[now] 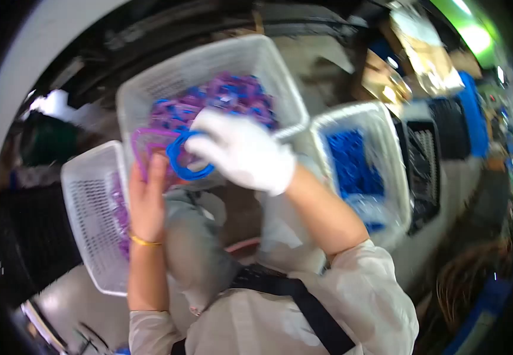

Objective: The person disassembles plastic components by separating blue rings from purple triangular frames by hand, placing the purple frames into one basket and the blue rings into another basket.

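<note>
Blue ring (175, 161): left of centre, gripped by the gloved right hand (239, 148).
Purple frame (136, 145): just beside it, pinched in the bare left hand (148, 195); contact unclear.
Ring and frame: seemingly being aligned; next move calls for steadiness.
Open room: above knees (194, 236), edged by left basket (91, 219), right basket (390, 163), upper basket (194, 65).

Floor (70, 302): pale grey; whether the baskets touch it is hidden.
Large white basket (127, 106): heaped purple-and-blue pieces (233, 92).
Left white basket (91, 219): purple pieces (120, 222).
Right white basket (398, 171): blue pieces (351, 157), a clear plastic bag (370, 207).
</note>
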A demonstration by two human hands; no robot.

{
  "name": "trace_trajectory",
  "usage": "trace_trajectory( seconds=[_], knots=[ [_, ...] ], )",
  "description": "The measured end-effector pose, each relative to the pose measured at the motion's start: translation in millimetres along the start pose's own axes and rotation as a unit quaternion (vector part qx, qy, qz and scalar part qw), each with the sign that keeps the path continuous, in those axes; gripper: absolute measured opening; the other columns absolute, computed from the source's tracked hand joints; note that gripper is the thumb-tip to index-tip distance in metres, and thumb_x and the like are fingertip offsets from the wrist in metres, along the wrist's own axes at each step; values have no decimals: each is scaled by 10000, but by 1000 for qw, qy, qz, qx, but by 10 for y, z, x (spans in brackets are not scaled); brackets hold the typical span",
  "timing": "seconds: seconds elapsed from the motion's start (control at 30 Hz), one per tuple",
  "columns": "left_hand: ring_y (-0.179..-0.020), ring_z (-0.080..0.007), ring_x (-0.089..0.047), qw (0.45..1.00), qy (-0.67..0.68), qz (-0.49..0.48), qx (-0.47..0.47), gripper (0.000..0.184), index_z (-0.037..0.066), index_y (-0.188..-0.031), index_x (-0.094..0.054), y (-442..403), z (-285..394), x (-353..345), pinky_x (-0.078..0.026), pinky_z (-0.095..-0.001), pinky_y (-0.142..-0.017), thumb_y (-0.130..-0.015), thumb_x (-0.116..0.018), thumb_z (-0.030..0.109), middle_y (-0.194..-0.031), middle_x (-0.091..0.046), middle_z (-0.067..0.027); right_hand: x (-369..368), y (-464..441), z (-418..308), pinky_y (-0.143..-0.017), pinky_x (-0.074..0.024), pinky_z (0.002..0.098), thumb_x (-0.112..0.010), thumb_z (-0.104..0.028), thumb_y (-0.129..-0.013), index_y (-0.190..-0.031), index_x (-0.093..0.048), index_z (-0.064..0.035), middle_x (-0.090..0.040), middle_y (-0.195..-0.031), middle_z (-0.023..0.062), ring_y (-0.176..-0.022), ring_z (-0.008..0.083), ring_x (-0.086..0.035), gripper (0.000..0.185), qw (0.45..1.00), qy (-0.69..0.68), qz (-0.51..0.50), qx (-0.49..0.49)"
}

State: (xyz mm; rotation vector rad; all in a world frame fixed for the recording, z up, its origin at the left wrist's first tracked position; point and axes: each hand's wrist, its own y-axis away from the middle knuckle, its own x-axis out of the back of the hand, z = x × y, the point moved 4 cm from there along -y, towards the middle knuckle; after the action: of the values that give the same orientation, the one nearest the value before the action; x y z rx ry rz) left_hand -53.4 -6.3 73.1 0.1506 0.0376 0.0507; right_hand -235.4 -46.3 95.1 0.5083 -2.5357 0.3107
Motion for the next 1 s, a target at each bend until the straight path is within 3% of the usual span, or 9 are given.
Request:
trace_trajectory(
  seconds=[0.1,0.17,0.3,0.4,0.43,0.5,0.63,0.77,1.0],
  knots=[
    [-690,-181,-657,995,20,-93,-29,277,0,-984,-544,-16,186,-301,-551,-305,-656,-1020,-484,268,-889,-585,-66,1115,920,120,-699,-466,291,-561,-153,-911,-943,-613,-7,-547,-844,65,-738,163,-556,158,962,91,250,-64],
    [-684,-167,-632,994,10,-113,1,270,21,-996,-546,-26,51,-327,-536,-291,-650,-1022,-475,280,-914,-572,-60,1625,1687,208,-693,-453,266,-564,-134,-910,-942,-618,12,-561,-737,61,-720,111,-534,159,894,53,356,-268],
    [-655,-155,-613,993,-7,-95,63,273,35,-1005,-550,14,-159,-309,-520,-275,-624,-1020,-475,298,-910,-573,-57,1879,3246,643,-654,-474,246,-593,-82,-901,-991,-667,19,-631,-776,40,-685,95,-563,154,860,212,244,-394],
    [-623,-156,-612,994,12,-91,67,277,36,-1007,-560,17,-203,-282,-520,-275,-598,-1014,-489,304,-884,-597,-58,1502,4325,1388,-874,-488,377,-684,-229,-856,-1084,-686,-40,-676,-1053,179,-1032,283,-646,296,765,249,119,-582],
    [-622,-158,-614,993,17,-90,70,276,36,-1006,-561,3,-197,-275,-522,-277,-595,-1012,-492,303,-881,-601,-59,1370,4299,1296,-883,-485,395,-670,-299,-863,-1109,-676,-62,-668,-1065,185,-1004,328,-642,342,710,383,101,-582],
    [-650,-167,-636,992,10,-102,73,288,27,-1028,-568,-24,-255,-277,-530,-281,-603,-1008,-500,307,-911,-617,-69,1465,3950,1303,-866,-486,393,-594,-302,-921,-1138,-651,-47,-659,-1061,169,-924,303,-649,339,791,332,221,-464],
    [-709,-186,-673,990,10,-123,70,331,8,-1090,-577,11,-317,-350,-538,-280,-614,-1000,-515,320,-974,-647,-96,1420,2269,643,-498,-368,230,-423,-400,-1027,-1171,-586,8,-508,-813,16,-614,84,-419,462,859,-163,377,-305],
    [-715,-188,-677,987,19,-146,68,364,-9,-1119,-584,-69,-361,-364,-544,-274,-607,-993,-525,327,-984,-661,-98,598,696,197,-445,-249,183,-315,-560,-1012,-1189,-536,26,-442,-773,-26,-582,51,-328,651,797,-557,178,-152],
    [-689,-83,-619,995,54,-54,57,230,40,-1090,-598,-168,-422,-167,-525,-239,-555,-949,-625,220,-900,-669,-33,-365,-238,112,-552,-396,199,-387,-442,-1030,-1151,-579,3,-549,-869,26,-700,66,-476,499,858,-494,54,-133]
  ],
)
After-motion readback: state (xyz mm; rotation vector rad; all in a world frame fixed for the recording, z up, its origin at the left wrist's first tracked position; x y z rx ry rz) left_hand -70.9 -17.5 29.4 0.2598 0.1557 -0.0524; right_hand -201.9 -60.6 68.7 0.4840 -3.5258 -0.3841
